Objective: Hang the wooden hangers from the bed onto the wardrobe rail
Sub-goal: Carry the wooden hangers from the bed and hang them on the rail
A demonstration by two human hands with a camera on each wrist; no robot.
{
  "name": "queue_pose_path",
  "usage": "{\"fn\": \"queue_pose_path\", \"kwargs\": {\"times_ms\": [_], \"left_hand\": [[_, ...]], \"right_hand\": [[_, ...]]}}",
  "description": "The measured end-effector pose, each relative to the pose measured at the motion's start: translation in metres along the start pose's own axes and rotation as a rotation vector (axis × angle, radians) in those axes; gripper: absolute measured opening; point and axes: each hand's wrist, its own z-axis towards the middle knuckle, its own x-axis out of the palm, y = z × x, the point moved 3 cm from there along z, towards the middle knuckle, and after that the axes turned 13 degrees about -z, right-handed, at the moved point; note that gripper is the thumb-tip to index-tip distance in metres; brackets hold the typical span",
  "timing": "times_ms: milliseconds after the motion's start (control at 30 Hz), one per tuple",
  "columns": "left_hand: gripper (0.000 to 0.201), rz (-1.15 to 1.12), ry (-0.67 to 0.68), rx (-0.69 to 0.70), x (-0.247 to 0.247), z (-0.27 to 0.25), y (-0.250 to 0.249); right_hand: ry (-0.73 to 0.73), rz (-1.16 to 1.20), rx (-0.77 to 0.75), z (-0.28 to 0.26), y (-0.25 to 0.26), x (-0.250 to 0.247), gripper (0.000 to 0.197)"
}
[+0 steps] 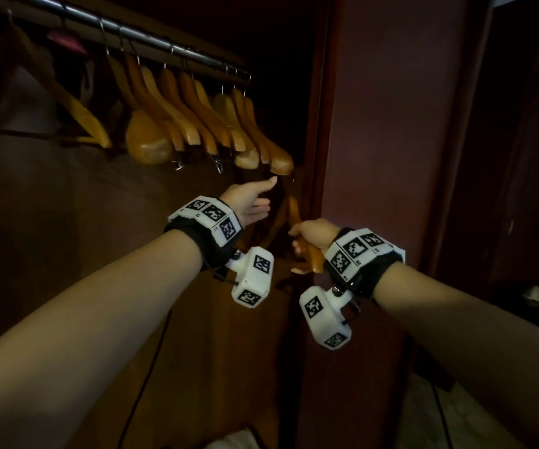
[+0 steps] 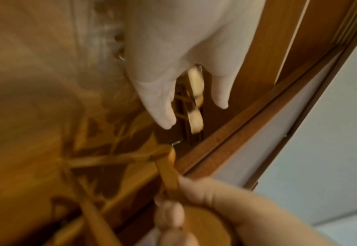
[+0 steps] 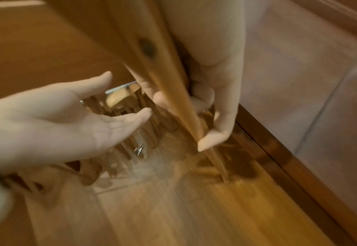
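Lifting the hanger (image 1: pixel 307 254), gripped in the right hand (image 1: pixel 315 234), its hook, apparently hidden, should be guided onto the rail (image 1: pixel 138 37) at upper left; left hand (image 1: pixel 250 202) fingers are spread.

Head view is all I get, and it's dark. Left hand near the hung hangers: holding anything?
Observer: No. In the right wrist view the left hand is empty, palm showing, fingers straight.
Operator: Right hand's grip on its hanger?
Observer: The left wrist view shows the right hand curled round one arm of the wooden hanger.
Operator: Does that hanger have a bottom bar?
Observer: Yes, the left wrist view shows a crossbar meeting the arm at its end.
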Motion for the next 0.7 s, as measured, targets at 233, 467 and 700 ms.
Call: {"fn": "queue_pose_path", "kwargs": {"times_ms": [233, 467, 700], "left_hand": [[0.053, -0.256, -0.011, -0.017, 0.035, 0.040, 0.005], [0.018, -0.382, -0.091, 0.096, 0.046, 0.075, 0.001], [0.011, -0.441, -0.082, 0.142, 0.031, 0.084, -0.008]], "right_hand": [[-0.056, -0.075, -0.111, 0.023, 0.016, -0.025, 0.017], [-0.059, -0.110, -0.173, 0.043, 0.031, -0.036, 0.014], [-0.083, -0.070, -0.227, 0.066, 0.038, -0.032, 0.016]]}}
